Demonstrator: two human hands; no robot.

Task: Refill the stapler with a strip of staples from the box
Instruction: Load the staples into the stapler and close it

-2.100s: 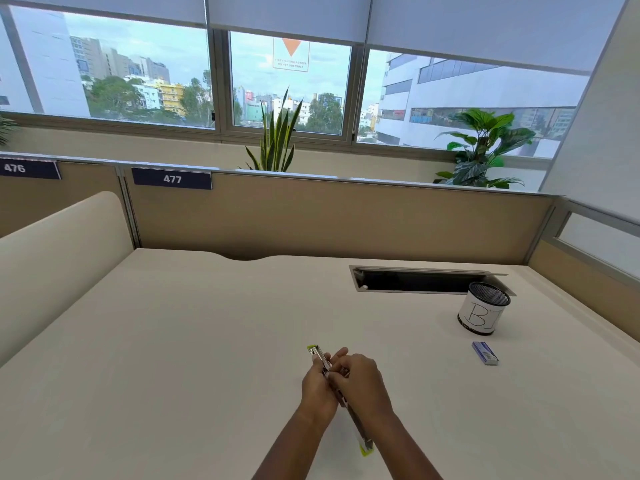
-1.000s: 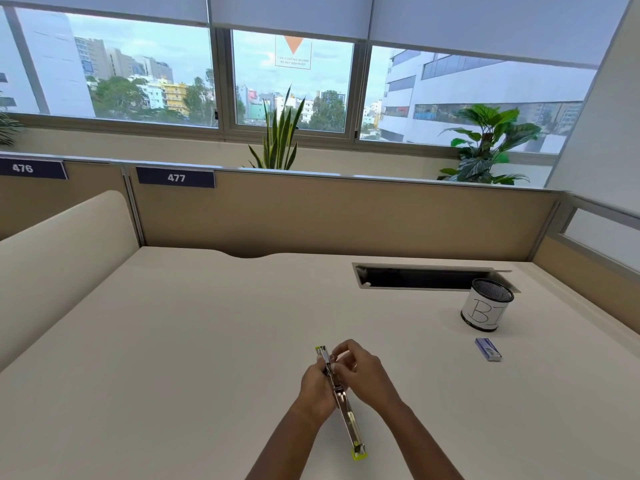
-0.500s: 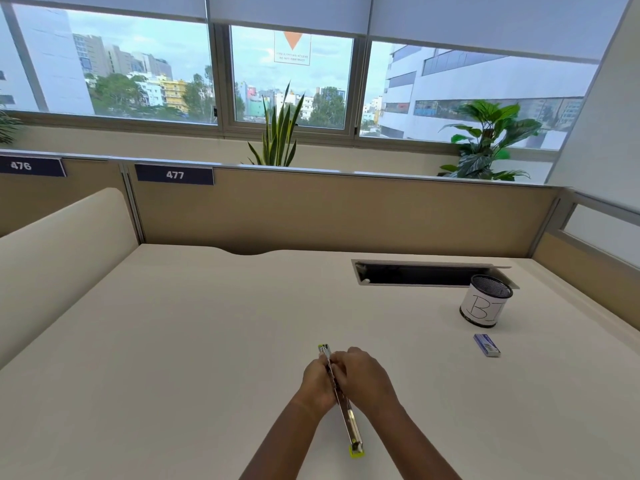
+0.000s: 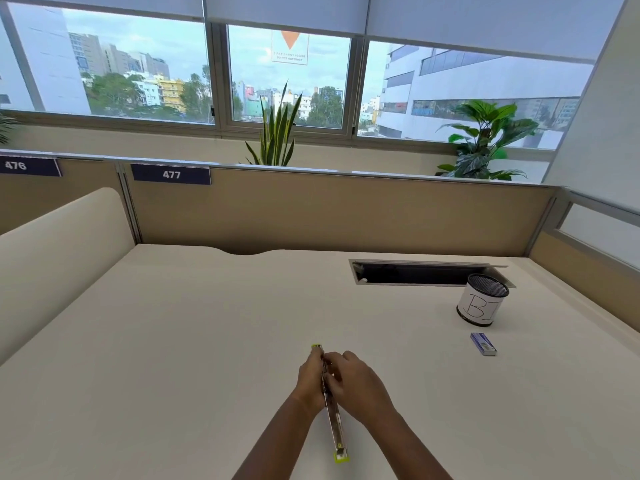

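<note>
Right hand (image 4: 356, 379) has curled back onto the open stapler (image 4: 334, 427), left hand (image 4: 310, 375) gripping alongside. Best brace it firmly and seat the strip flat.

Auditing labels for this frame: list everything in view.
stapler: 1, metal with lime ends, opened out, near centre of desk
staple box: 1, blue, desk right, in front of cup
cup: 1, black mesh with white label, desk right rear
cable slot: 1, dark, desk rear
desk: 1, cream
partition: 1, tan, behind desk
spiky plant: 1, green, behind partition
leafy plant: 1, green, behind partition, right
left hand: 1, grips stapler
right hand: 1, fingers curled on stapler
</note>
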